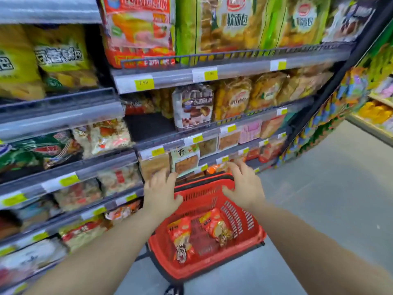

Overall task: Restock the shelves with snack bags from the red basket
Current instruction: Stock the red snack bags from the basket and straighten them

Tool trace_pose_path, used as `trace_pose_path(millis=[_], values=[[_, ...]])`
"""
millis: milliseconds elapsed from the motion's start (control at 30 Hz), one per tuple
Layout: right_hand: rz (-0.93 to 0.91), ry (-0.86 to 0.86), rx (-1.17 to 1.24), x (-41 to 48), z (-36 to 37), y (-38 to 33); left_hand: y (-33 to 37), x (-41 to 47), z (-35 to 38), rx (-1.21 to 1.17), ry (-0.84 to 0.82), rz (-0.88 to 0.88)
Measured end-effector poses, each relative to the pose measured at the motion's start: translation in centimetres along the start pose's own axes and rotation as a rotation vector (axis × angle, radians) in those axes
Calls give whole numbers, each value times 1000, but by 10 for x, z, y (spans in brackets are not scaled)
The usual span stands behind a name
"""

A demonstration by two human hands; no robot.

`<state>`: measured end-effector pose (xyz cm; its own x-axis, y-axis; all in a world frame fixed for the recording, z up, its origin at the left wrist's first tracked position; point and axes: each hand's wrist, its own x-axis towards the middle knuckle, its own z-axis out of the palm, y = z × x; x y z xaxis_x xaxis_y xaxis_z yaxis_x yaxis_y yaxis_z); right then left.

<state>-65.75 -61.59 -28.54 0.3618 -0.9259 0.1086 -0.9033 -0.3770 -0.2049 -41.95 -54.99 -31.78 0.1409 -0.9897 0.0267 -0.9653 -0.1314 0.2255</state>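
Two snack bags [180, 237] [219, 226], both red, lie in the bottom of the red basket [251, 226], which stands on the grey floor [329, 199] just beside the foot of the shelves [212, 73]. Room shows between and around the bags. The left hand [162, 192] and right hand [242, 186] are held over the basket's far rim with fingers spread, gripping nothing. Whether they touch the rim or the black handle [204, 183] cannot be told. Low wire rails run along the front edges of the upper shelves. On the middle shelf a dark bare patch [148, 126] lies open to the left of a chocolate cake bag [192, 107]. Packed bags fill the rows above, below and to the left. To the right the aisle lies open, with another stocked rack [380, 116] well apart.
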Motion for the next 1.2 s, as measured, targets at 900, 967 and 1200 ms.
trace_pose_path(millis=[900, 967, 1200], values=[[23, -934, -26, 25, 411, 186, -14, 27, 421, -299, -616, -597], [25, -961, -49, 26, 449, 202, -15, 29, 465, -312, -642, -652], [-1, -971, -135, 27, 557, 251, -22, 22, 598, -432, -581, -929]])
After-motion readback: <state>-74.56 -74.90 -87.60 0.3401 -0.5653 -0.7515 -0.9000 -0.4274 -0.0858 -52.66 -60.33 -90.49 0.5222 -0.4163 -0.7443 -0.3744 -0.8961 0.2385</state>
